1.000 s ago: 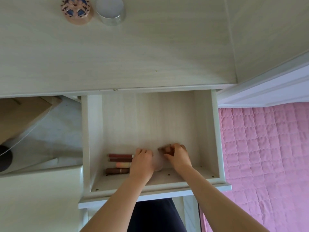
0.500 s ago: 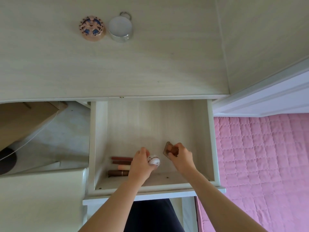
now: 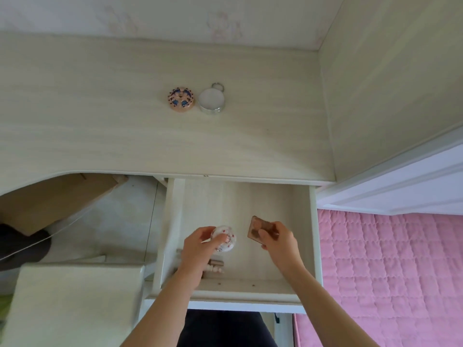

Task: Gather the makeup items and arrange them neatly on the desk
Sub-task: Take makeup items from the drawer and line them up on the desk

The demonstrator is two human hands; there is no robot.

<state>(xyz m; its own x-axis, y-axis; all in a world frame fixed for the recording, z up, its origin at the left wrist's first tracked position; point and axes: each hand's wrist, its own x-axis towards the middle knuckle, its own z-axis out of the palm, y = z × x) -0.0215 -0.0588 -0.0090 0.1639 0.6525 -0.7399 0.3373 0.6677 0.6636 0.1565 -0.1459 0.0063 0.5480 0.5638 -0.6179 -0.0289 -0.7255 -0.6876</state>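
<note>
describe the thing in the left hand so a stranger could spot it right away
Find the open drawer under the desk top. Above its floor, the left hand grips a small round white compact with red dots, unlike the flat brown palette beside it.

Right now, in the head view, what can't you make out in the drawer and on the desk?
- Lip tubes in the drawer: mostly covered by the left hand; count unclear.
- Round white compact: partly hidden by the left fingers.
- Brown palette: the right hand covers its near end.
- Two round cases on the desk: too small for detail.
</note>
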